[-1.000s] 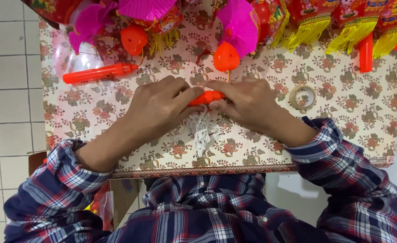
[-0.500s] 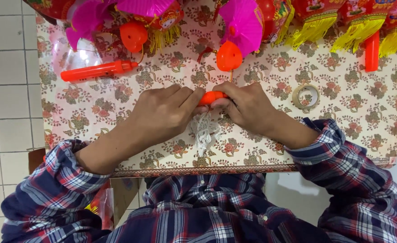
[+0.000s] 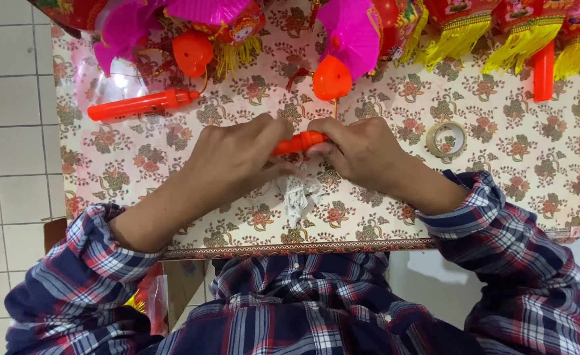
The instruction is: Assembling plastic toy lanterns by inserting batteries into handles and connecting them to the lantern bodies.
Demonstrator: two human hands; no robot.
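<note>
Orange stick in hand: one (image 3: 299, 142), lying crosswise near the middle of the table, bridging both hands.
Left hand (image 3: 237, 161): fingers closed round the stick's left end.
Right hand (image 3: 359, 151): fingertips pinching its right end.
White crumpled wad: one (image 3: 300, 195), just below the hands, between the wrists.
Other orange sticks: two, one far left (image 3: 142, 104), one upright far right (image 3: 543, 71).
Tape roll: one (image 3: 446, 139), right of the right hand.
Table (image 3: 533, 190): one, floral cloth.
</note>
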